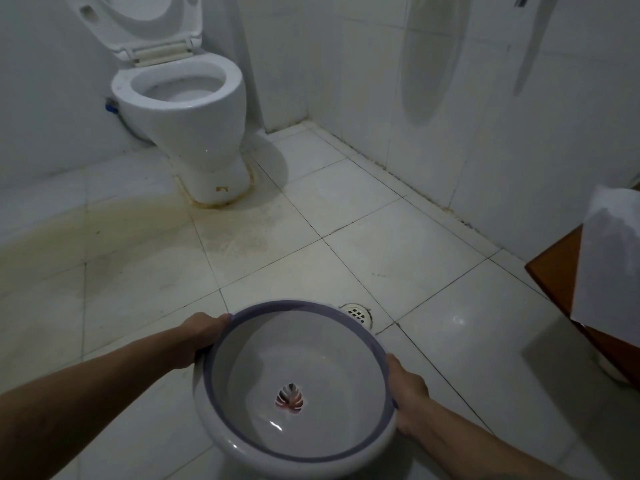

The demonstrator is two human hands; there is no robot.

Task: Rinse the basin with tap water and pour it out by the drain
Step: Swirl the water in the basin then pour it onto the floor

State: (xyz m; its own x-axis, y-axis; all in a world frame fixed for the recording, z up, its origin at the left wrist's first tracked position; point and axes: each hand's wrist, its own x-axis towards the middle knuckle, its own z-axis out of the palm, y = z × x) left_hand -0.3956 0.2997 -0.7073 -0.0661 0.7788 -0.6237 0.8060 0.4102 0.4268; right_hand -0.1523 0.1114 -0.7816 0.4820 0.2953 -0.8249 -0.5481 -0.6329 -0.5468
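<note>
Both arms extend forward and down, forearms bare. The left hand (201, 336) is closed over the upper-left rim of the round white basin (294, 386), fingers curled around the purple-grey edge. The right hand (408, 398) clasps the right rim, thumb on top, fingers hidden beneath. The basin is held above the tiled floor (398, 244), tilted with its far edge raised; a leaf motif (290, 399) marks its bottom, and a shallow film of water appears to lie there. The round floor drain (356, 312) sits just beyond the basin's far rim. A toilet (183, 109), seat raised, stands well apart.
</note>
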